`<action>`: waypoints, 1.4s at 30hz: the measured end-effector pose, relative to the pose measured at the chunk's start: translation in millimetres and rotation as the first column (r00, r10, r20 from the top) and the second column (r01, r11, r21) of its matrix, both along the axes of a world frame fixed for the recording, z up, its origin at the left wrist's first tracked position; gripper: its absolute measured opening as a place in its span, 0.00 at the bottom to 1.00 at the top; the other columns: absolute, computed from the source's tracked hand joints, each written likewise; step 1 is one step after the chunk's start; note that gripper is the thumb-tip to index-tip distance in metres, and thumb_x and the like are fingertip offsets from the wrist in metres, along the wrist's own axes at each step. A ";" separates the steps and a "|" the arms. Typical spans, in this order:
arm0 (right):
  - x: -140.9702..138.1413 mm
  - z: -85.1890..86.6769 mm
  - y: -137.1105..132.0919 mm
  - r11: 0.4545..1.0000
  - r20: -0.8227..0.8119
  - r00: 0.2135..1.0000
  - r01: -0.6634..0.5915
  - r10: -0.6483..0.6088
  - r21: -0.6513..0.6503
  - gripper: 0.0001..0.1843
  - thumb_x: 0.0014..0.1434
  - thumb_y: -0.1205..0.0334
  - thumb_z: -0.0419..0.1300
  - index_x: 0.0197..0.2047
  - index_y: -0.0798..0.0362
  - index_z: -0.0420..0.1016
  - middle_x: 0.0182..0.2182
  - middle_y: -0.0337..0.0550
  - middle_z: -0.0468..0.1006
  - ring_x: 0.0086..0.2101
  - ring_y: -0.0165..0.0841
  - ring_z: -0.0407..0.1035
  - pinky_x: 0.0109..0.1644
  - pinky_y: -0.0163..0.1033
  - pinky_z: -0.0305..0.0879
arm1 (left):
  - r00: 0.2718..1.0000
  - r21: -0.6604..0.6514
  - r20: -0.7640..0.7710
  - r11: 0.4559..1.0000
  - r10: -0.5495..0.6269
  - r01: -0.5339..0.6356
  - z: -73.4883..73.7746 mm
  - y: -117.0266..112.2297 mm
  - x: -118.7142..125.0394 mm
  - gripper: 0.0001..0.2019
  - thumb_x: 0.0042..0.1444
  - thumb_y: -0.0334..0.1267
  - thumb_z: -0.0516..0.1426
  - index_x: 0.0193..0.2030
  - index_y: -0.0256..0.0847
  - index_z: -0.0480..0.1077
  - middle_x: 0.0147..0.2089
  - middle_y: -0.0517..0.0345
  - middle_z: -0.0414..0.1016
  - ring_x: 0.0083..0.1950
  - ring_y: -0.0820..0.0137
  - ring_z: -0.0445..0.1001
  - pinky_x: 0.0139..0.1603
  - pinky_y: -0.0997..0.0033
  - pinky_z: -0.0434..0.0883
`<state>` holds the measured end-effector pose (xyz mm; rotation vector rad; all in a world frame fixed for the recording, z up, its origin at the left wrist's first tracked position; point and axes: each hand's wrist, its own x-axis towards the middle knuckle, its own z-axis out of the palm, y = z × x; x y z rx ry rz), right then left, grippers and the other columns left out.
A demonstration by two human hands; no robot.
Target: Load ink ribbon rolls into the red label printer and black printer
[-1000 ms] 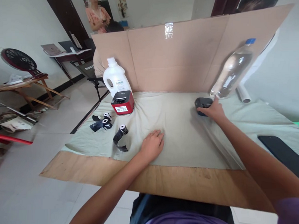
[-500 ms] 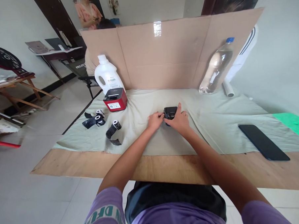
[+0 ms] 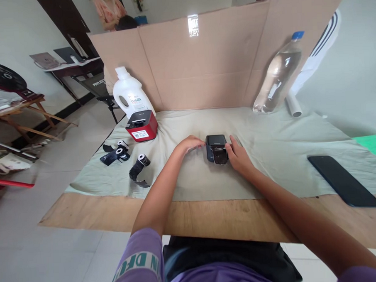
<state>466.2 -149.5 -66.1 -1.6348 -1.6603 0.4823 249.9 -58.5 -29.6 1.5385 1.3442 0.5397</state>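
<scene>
A small black receipt printer point(image 3: 216, 142) sits on the cloth in front of me, with a dark strip of paper point(image 3: 220, 157) hanging from its front. My left hand point(image 3: 191, 144) lies at its left side, fingers stretched out and the tips close to or touching the casing. On the other side, my right hand point(image 3: 238, 155) rests against the printer's right edge with thumb and fingers apart. Neither hand grips anything. To the left lie several dark paper rolls point(image 3: 142, 160), partly unrolled, near a red and black printer point(image 3: 144, 128).
A white jug point(image 3: 131, 95) and a tilted water bottle point(image 3: 278, 76) lean against the cardboard panel point(image 3: 209, 65). Beside the bottle is a white tube point(image 3: 294, 106). A dark phone point(image 3: 344, 180) lies at the right edge. Beyond the panel a person point(image 3: 109, 11) stands.
My right hand has moved off the printer's top to its right side, uncovering the dark strip at the front. My left hand's fingers have straightened. The camera view has shifted slightly.
</scene>
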 end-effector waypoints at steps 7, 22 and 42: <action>-1.8 -2.5 -1.2 0.999 0.087 0.996 0.007 -0.010 0.036 0.44 0.69 0.36 0.34 0.65 0.62 0.68 0.56 0.64 0.77 0.56 0.54 0.71 0.59 0.55 0.64 | 0.995 -0.184 -0.092 0.983 -0.043 0.026 13.5 7.8 6.3 0.11 0.43 0.30 0.64 0.17 0.37 0.66 0.16 0.65 0.58 0.17 0.80 0.50 0.19 0.74 0.45; -3.2 2.5 -3.7 0.998 0.177 0.984 -0.047 0.037 0.052 0.37 0.72 0.43 0.34 0.55 0.57 0.76 0.43 0.57 0.83 0.42 0.48 0.74 0.45 0.46 0.63 | 0.998 -0.264 -0.061 0.964 -0.028 0.011 8.5 3.9 9.8 0.10 0.48 0.32 0.62 0.20 0.37 0.65 0.17 0.67 0.57 0.16 0.82 0.51 0.17 0.77 0.44; -0.6 1.9 -1.6 1.000 0.105 0.994 -0.024 0.022 0.019 0.38 0.71 0.41 0.36 0.59 0.57 0.76 0.48 0.57 0.83 0.47 0.50 0.75 0.51 0.51 0.67 | 0.997 -0.296 0.007 0.952 -0.080 0.078 13.6 4.8 -1.0 0.07 0.54 0.32 0.61 0.26 0.35 0.71 0.20 0.64 0.63 0.17 0.82 0.55 0.16 0.79 0.46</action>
